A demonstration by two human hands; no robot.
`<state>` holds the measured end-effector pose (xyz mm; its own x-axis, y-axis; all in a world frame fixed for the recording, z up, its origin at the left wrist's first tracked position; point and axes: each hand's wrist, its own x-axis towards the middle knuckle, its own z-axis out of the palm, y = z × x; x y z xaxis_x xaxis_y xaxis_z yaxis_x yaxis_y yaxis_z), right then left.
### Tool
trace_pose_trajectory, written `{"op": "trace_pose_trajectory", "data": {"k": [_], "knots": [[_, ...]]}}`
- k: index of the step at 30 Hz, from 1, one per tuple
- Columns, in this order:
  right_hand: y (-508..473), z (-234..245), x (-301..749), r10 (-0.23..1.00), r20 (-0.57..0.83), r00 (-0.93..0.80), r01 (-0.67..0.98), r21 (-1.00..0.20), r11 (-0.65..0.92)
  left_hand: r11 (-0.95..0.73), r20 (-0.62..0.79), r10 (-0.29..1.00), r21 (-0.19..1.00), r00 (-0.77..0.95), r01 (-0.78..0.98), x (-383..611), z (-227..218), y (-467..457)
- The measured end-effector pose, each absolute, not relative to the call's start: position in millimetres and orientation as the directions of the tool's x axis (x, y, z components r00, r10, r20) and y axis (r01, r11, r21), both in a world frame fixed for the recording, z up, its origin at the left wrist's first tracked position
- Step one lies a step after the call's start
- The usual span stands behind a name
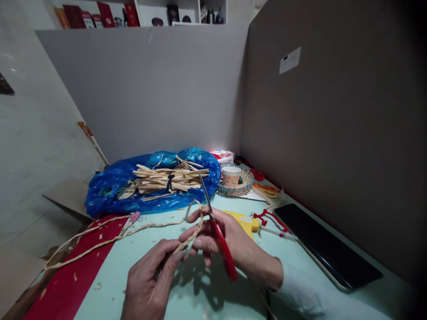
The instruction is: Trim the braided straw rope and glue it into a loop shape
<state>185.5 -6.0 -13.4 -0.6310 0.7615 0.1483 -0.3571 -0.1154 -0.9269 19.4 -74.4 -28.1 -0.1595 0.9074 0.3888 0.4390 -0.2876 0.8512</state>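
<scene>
Straw cord (191, 239) is held above the near middle of a pale green table (113, 271), in a corner formed by tall gray partitions (160, 89). To the left rises a pale wall (30, 142); over the far partition, a white shelf (147, 11) carries boxes, several of them red, and small dark objects. A red strip (63, 293) covers the table's left edge. At the back, a crumpled blue plastic bag (103, 182) lies under a bundle of dry straw (182, 182) bound with a dark tie. A glossy black slab (328, 244) rests at my right. My left hand (150, 275) has its thumb and fingers closed on the cord; my right hand (230, 233) grips red-handled scissors (225, 253), blades pointing away from me, its curled fingers against the cord as well. The cord's slack runs left across the table and loops over the red strip. Beyond my right hand, a woven basket (230, 192) holds a paper cup (231, 178). Partly hidden behind that hand lies a yellow glue gun (245, 222). Tiny straw scraps (75, 276) litter the surface.
</scene>
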Motion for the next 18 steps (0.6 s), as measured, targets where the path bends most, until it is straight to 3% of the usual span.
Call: {"op": "trace_pose_trajectory", "data": {"k": [5,13,18], "knots": [[-2.7,-14.7,184.8,0.869,0.135,-0.475,-0.268,-0.963,0.003,-0.202,0.329,0.909,0.885,-0.256,0.419,19.2,-25.7,-75.3],[4.0,-20.0,186.3,0.912,0.182,-0.367,-0.138,-0.980,0.140,0.005,0.030,0.982,0.982,-0.184,0.187,15.5,-29.5,-72.7],[5.3,-22.9,193.9,0.899,0.311,-0.309,0.162,-0.914,0.371,0.095,-0.090,0.984,0.995,-0.151,0.021,12.3,-24.0,-72.1]]}}
